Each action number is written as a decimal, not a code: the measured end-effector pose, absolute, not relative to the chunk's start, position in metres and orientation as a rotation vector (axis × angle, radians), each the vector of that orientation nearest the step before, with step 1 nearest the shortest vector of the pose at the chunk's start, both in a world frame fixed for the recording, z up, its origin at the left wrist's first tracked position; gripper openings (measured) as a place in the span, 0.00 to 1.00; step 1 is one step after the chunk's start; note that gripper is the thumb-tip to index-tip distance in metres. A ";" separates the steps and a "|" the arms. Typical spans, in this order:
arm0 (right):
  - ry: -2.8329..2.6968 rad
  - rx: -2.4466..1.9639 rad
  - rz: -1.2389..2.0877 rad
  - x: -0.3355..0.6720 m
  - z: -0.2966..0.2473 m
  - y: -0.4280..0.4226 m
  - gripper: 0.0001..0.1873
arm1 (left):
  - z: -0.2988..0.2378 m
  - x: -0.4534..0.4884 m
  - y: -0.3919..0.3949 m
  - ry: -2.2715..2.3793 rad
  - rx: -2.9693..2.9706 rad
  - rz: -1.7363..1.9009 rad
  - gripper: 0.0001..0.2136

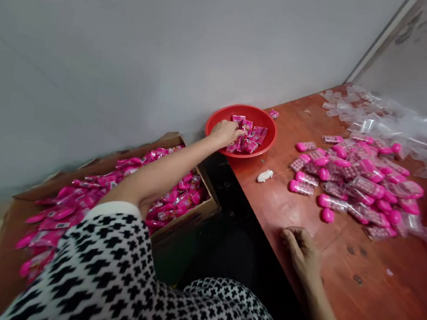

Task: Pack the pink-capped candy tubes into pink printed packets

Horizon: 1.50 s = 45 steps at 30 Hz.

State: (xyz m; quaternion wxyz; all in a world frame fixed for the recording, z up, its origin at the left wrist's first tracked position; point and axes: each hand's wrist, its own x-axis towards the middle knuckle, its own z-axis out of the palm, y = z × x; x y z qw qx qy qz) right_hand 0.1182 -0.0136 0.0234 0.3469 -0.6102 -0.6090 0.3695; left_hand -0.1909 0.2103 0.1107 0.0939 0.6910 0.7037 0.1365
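My left hand (226, 131) reaches far out into a red bowl (218, 117) at the table's back corner, its fingers closed on small pink packets (253, 135) lying inside. My right hand (302, 251) rests on the red-brown table (375, 296) near its left edge, fingers curled under, with nothing visible in them. A heap of pink plastic toys in clear wrappers (357, 184) lies on the table beyond my right hand.
A cardboard box (191, 216) full of pink packaged items stands below the table on the left. Loose clear plastic bags (413, 129) pile up at the far right by the wall. A small white scrap (264, 175) lies near the bowl.
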 end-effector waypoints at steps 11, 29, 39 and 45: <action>-1.585 -1.626 0.962 0.116 0.024 -0.011 0.15 | 0.078 -0.179 0.245 2.018 1.619 0.383 0.10; -1.500 -1.315 0.768 0.060 0.128 0.076 0.21 | 0.143 -0.125 0.125 1.651 2.226 1.062 0.08; -0.810 -0.811 1.595 0.026 0.117 0.073 0.14 | 0.134 -0.104 0.087 0.930 1.022 1.387 0.11; -1.051 -0.978 1.294 0.032 0.112 0.061 0.11 | 0.128 -0.110 0.075 0.904 0.981 1.241 0.21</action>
